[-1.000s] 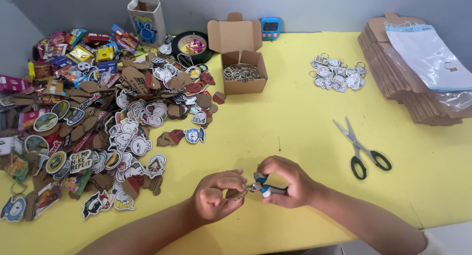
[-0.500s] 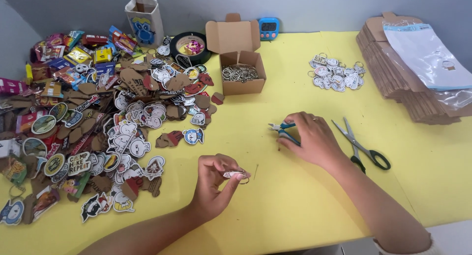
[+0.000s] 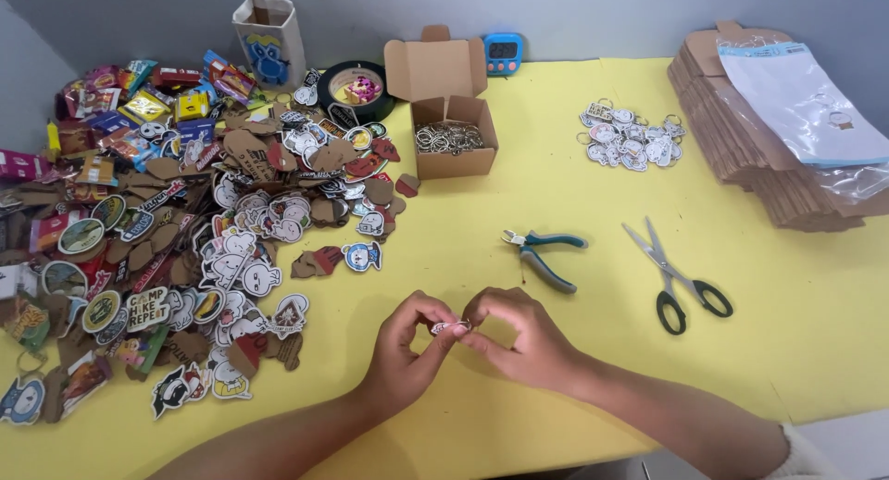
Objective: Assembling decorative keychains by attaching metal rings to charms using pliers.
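Now your left hand (image 3: 405,350) and right hand (image 3: 519,336) meet just below the pliers (image 3: 542,254), both pinching one small charm (image 3: 451,327) between fingertips. Scissors (image 3: 679,276) lie right of the pliers, well apart.

You sit at a small craft-assembly bench. A yellow table (image 3: 574,211) carries a charm pile (image 3: 185,239) at left, pliers (image 3: 546,255), and flat cartons (image 3: 741,137) upper right.

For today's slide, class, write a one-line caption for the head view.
Both hands, left hand and right hand, pinch a small keychain charm over the yellow table, pliers and scissors lying nearby.
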